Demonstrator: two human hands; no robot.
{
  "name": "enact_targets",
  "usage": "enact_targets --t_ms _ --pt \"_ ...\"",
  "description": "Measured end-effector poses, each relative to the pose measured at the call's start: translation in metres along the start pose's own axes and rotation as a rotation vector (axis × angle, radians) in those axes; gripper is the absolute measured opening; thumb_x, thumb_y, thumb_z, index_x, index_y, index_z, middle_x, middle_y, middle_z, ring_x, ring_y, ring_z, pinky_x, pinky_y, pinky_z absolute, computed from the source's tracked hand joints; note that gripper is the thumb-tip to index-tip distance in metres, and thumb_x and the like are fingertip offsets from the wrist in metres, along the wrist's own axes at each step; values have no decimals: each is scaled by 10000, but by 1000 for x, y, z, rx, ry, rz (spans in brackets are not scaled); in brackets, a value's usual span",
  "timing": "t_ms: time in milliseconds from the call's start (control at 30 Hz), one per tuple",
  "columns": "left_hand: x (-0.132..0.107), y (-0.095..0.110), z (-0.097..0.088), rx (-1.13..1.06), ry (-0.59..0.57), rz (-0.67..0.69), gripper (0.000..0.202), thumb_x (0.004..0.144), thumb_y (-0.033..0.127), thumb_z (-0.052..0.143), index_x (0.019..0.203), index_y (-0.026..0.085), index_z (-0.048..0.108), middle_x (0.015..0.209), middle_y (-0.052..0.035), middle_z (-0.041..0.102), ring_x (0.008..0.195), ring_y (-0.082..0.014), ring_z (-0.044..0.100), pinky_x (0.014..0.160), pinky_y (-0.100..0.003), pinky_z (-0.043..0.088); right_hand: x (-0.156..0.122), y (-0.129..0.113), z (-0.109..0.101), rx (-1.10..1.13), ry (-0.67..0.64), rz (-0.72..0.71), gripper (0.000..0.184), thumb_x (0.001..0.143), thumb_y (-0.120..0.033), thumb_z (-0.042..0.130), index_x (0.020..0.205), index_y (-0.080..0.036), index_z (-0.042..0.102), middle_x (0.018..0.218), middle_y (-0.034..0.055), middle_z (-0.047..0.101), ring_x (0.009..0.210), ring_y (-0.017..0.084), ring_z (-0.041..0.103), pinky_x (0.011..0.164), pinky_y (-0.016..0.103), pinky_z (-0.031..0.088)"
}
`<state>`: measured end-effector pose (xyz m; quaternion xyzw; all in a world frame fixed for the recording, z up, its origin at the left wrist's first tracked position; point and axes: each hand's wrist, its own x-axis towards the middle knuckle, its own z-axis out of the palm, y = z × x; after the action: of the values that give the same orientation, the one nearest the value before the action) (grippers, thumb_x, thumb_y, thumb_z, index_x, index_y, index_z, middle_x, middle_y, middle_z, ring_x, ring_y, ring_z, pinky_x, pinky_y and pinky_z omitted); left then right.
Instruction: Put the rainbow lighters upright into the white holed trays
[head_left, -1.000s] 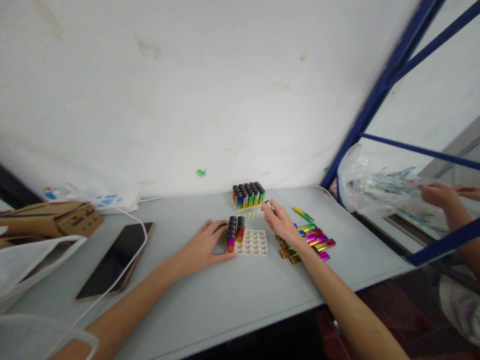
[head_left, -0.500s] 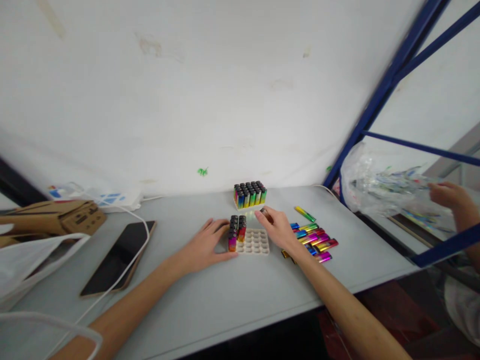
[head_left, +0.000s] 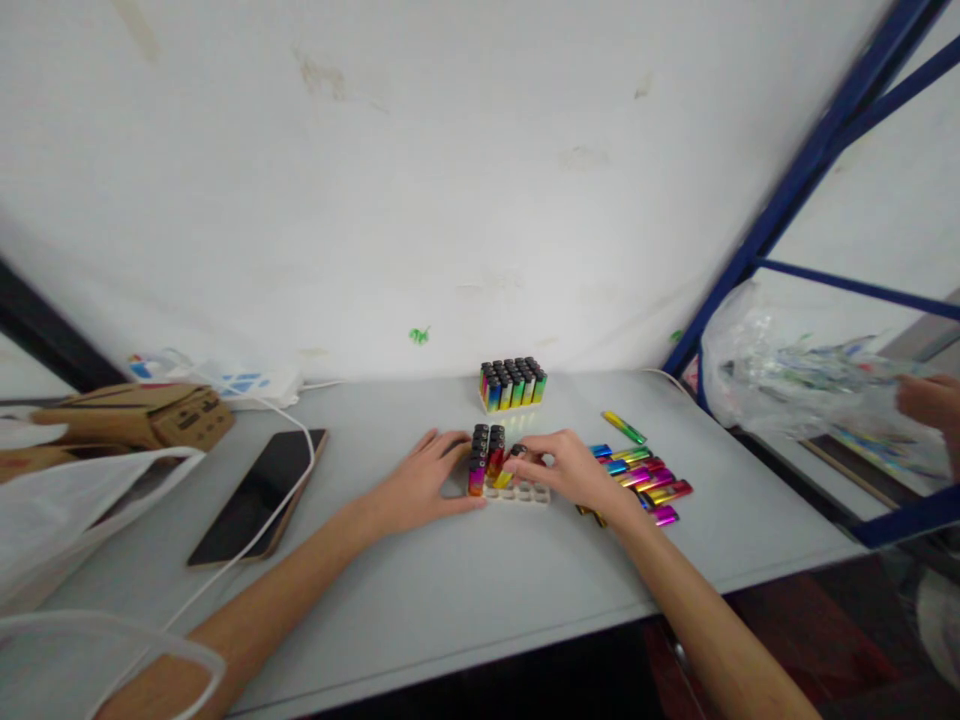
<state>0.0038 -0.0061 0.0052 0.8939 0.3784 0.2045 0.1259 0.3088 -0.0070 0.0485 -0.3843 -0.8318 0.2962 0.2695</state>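
Observation:
My right hand pinches a yellow lighter with a black top, tilted over a white tray of round holes. Several black-topped lighters stand upright in the tray's left part, in purple, orange and red. My left hand curves around the tray's left side, thumb at the front corner and fingers farther back, holding it. Some holes are hidden behind my right hand. To the right lies a loose pile of shiny coloured lighters.
Behind the tray stands a second block of upright lighters. One green-yellow lighter lies apart. At left are a phone, a white cable, a cardboard box and a white bag. Beyond the blue frame, another person's hand touches clear plastic.
My right hand has brought the lighter lower and toward the standing lighters, over the tray. My left hand keeps its place at the tray. The whole view has shifted slightly.

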Motion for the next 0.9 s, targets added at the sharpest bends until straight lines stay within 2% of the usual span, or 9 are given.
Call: enact_targets --t_ms 133,300,400,500,600,700,767,833,900 --pt "0 1 -1 -17 -7 9 781 1029 713 802 1630 247 626 1654 -167 662 1547 -402 610 1424 -637 349 0 1 7 -43 22 -56 549 1111 -652 717 829 -183 762 749 35 784 662 171 645 649 267 417" --pt "0 0 -1 -24 14 14 735 1041 703 783 1604 252 645 1618 -161 681 1505 -399 629 1393 -628 395 4 -4 19 -261 20 -129 385 1118 -497 782 896 -182 781 791 47 789 702 180 671 695 276 411" --pt "0 -3 -1 -31 4 15 729 1048 717 762 1595 248 644 1621 -158 677 1513 -394 623 1390 -615 398 8 -13 22 -412 -2 -90 343 1106 -478 804 937 -180 793 818 76 807 717 199 689 688 292 387" --pt "0 -8 1 -27 -7 15 732 1069 740 712 1600 242 631 1637 -163 665 1538 -401 611 1415 -641 343 9 -17 19 -401 -9 -50 394 1085 -516 825 870 -190 774 807 68 808 715 191 690 682 287 386" --pt "0 -11 1 -8 -3 17 754 1061 785 688 1581 241 646 1639 -172 669 1549 -416 612 1427 -663 312 2 -3 0 -272 74 -8 460 1133 -572 735 855 -206 760 788 32 794 715 182 688 720 284 437" --pt "0 -12 0 -2 9 23 736 1056 784 693 1551 240 676 1626 -172 688 1523 -412 641 1385 -627 413 -16 32 -39 -288 339 108 458 1200 -530 590 927 -213 775 838 51 800 771 216 710 822 333 517" --pt "0 -13 0 1 20 28 701 1059 761 704 1531 242 697 1617 -168 701 1506 -407 657 1361 -607 457 -30 61 -68 -393 513 218 302 1146 -447 667 1035 -202 803 992 112 827 923 265 753 933 391 562" --pt "0 -15 1 13 24 34 703 1055 758 713 1532 242 702 1615 -168 706 1499 -407 664 1374 -614 440 -44 88 -92 -514 549 372 215 1072 -381 753 1122 -185 822 1073 160 828 1017 301 766 1007 434 576" --pt "0 -17 2 28 28 37 727 1049 768 717 1550 241 692 1621 -170 705 1505 -408 662 1397 -631 400 -54 109 -106 -589 467 502 190 1009 -346 826 1085 -172 826 1070 187 828 1033 318 772 1013 425 578"
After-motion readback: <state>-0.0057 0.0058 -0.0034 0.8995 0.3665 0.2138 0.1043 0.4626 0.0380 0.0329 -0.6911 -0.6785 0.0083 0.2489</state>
